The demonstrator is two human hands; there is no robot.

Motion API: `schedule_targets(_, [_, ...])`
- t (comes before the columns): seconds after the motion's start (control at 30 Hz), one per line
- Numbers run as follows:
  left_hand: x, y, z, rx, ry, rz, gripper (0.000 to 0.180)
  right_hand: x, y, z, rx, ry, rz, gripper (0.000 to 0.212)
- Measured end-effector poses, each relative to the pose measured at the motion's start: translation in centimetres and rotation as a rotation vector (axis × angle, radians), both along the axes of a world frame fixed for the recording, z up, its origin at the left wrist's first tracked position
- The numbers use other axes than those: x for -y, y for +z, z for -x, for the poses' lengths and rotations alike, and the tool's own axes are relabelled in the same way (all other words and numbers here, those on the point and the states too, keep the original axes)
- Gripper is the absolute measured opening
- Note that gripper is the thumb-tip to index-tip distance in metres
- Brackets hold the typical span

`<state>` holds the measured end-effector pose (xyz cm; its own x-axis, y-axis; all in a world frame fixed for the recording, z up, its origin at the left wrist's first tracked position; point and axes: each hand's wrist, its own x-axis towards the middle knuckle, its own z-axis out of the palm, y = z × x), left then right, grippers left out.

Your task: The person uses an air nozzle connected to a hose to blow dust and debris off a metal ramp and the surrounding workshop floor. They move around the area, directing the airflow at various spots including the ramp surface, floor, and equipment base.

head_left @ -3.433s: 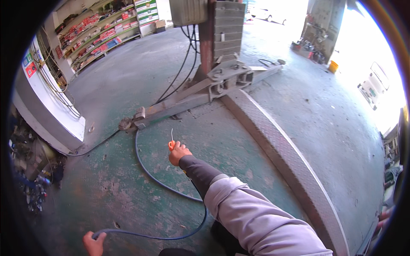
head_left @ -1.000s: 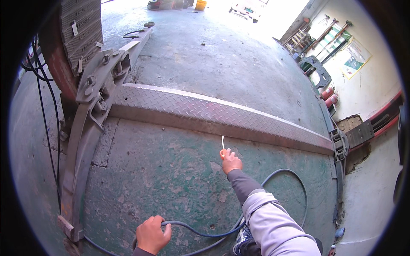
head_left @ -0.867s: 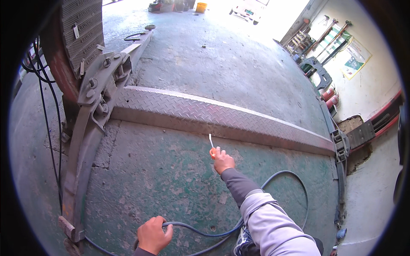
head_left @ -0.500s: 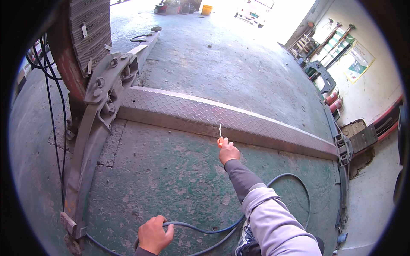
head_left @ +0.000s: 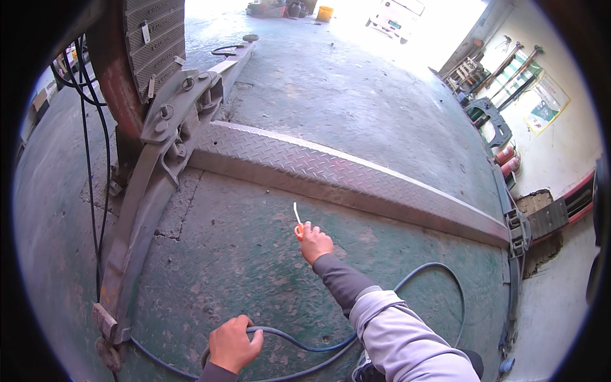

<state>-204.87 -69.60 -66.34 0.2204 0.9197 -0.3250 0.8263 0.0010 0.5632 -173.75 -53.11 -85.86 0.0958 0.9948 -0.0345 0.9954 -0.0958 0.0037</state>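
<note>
My right hand (head_left: 316,244) reaches forward over the floor, fingers wrapped round an orange air blow gun (head_left: 298,232). Its thin pale nozzle (head_left: 296,212) points away from me, short of the tread-plate beam (head_left: 344,181). Most of the gun's body is hidden in my palm. At the lower middle, my left hand (head_left: 231,344) is closed round a blue-grey hose (head_left: 299,342). That hose runs rightward under my right arm and makes a loop on the floor. Where it joins the gun cannot be seen.
A lift post with a hinged metal arm (head_left: 141,223) stands at the left, black cables (head_left: 87,146) hanging beside it. Another lift arm (head_left: 517,232) sits at the right wall, near red fire extinguishers (head_left: 508,162). A yellow bucket (head_left: 325,13) and a white vehicle (head_left: 396,19) are far off.
My right hand has moved left and back toward me, taking the nozzle from the beam's near edge to above the floor. The left hand keeps its hold on the hose.
</note>
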Motion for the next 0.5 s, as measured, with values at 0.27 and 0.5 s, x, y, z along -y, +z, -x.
schedule_targets(0.27, [-0.4, -0.3, 0.2, 0.012, -0.019, 0.032, 0.029, 0.8, -0.5, -6.8, 0.062, -0.284, 0.081, 0.045])
schedule_targets(0.5, [-0.4, -0.5, 0.5, 0.001, -0.034, 0.029, 0.029, 2.8, 0.2, -9.0, 0.085, -0.368, 0.118, 0.044])
